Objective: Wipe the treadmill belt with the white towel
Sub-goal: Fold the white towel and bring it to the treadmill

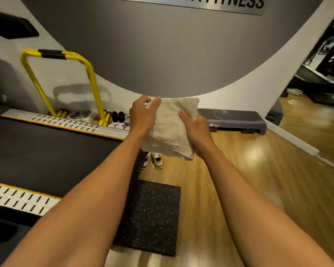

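Note:
I hold a folded white towel (171, 130) in the air in front of me, above the wooden floor just past the treadmill's end. My left hand (143, 114) grips its upper left corner, fingers curled over the top edge. On the towel's right edge my right hand (195, 132) is closed, thumb on the front face. The dark treadmill belt (46, 153) lies to the left, below my left forearm, between two silver slotted side rails (66, 122). The towel is not touching the belt.
A yellow handrail (89, 74) stands beyond the far rail. A black speckled rubber mat (152, 216) lies on the wooden floor (249, 180) at the treadmill's end. Shoes (155, 160) sit below the towel, more shoes by the wall, and a grey step platform (237, 120) at right.

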A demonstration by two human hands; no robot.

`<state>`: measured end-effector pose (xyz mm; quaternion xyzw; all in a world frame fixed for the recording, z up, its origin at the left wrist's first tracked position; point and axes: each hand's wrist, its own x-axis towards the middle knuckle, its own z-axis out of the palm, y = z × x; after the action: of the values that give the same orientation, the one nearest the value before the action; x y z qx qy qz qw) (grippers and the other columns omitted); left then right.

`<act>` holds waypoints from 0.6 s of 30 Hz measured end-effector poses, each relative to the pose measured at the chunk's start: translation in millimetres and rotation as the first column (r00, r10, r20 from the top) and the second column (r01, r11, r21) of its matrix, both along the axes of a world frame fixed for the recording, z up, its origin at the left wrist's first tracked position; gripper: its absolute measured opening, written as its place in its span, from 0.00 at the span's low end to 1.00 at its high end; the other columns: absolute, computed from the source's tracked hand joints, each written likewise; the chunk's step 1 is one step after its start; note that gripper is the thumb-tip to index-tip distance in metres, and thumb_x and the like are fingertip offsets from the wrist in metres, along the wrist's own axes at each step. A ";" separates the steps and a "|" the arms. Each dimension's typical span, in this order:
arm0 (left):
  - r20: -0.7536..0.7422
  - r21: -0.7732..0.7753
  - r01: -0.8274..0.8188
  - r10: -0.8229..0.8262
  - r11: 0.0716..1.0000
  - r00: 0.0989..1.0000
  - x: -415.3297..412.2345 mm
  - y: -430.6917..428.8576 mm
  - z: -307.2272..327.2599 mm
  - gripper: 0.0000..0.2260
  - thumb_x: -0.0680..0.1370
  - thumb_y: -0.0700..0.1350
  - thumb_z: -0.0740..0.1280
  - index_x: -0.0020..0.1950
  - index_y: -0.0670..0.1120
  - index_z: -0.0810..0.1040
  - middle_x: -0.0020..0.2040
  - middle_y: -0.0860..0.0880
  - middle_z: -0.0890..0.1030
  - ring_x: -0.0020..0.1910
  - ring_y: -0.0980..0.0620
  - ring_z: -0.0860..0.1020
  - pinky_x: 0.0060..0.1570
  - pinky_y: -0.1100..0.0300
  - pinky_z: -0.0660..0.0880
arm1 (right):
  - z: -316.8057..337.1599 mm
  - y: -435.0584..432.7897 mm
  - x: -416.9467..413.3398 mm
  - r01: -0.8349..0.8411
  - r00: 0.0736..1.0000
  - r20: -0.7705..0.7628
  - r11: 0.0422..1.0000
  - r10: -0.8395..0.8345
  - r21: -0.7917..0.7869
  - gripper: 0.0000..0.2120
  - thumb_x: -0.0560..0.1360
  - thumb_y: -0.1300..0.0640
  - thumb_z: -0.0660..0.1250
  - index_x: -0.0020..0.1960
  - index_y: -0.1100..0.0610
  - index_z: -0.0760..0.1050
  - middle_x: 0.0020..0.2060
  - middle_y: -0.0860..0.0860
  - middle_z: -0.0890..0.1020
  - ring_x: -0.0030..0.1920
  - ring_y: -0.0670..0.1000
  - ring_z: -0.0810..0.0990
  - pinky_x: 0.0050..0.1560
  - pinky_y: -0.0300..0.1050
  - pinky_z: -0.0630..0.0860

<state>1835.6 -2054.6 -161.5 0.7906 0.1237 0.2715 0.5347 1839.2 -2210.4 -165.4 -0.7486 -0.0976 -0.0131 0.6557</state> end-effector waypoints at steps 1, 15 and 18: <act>0.001 0.006 -0.028 0.028 1.000 1.000 15.8 9.1 0.8 0.13 0.78 0.54 0.64 0.38 0.48 0.71 0.34 0.55 0.72 0.35 0.54 0.71 0.36 0.59 0.65 | 0.4 8.7 20.0 -0.015 1.000 0.023 0.999 0.016 -0.036 0.12 0.79 0.50 0.63 0.60 0.53 0.74 0.48 0.46 0.80 0.51 0.48 0.79 0.52 0.46 0.77; -0.047 -0.014 -0.535 0.534 0.845 0.844 161.0 100.7 -22.7 0.10 0.80 0.51 0.63 0.45 0.45 0.75 0.41 0.51 0.76 0.44 0.51 0.74 0.39 0.63 0.63 | -14.7 118.5 246.3 -0.624 0.713 -0.310 0.771 0.629 0.128 0.18 0.69 0.51 0.76 0.56 0.57 0.79 0.47 0.52 0.86 0.47 0.53 0.85 0.54 0.53 0.80; -0.069 -0.024 -0.620 0.617 0.784 0.784 169.4 111.8 -24.7 0.11 0.80 0.51 0.62 0.43 0.46 0.74 0.38 0.52 0.74 0.42 0.52 0.72 0.34 0.65 0.61 | -11.8 141.9 269.4 -0.731 0.557 -0.367 0.649 0.745 0.208 0.16 0.70 0.56 0.75 0.57 0.58 0.79 0.49 0.55 0.85 0.50 0.55 0.84 0.54 0.52 0.80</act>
<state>2005.0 -1942.7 -186.2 0.7017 0.3972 0.4060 0.4301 2108.6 -2068.5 -177.1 -0.6120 -0.2580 0.4224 0.6168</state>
